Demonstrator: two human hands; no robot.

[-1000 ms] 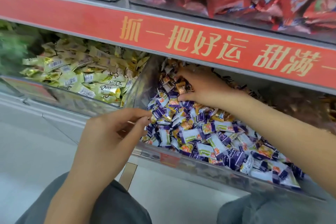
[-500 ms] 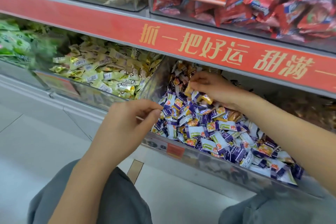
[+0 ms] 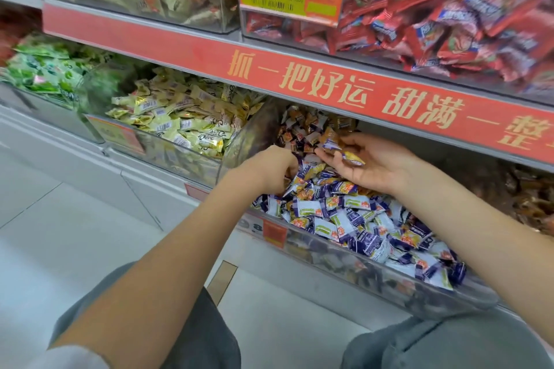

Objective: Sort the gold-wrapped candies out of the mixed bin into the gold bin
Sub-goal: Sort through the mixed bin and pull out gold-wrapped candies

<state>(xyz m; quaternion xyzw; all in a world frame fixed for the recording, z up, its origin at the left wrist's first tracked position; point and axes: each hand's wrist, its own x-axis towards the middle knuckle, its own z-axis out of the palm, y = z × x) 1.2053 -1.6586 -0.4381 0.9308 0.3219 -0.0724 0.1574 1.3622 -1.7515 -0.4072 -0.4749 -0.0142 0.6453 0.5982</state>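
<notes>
Both forearms bare; white short sleeve edge [image 3: 75, 358] at left arm; grey trousers [image 3: 198, 335] over both knees.

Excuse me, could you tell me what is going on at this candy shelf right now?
A person is picking through the mixed bin of purple, white and orange wrapped candies on the lower shelf. The right hand is turned palm up over the pile with two candies lying across its fingers. The left hand reaches down into the pile at the bin's left side; what its fingers hold is hidden. The gold bin sits just to the left, full of pale gold wrappers.
</notes>
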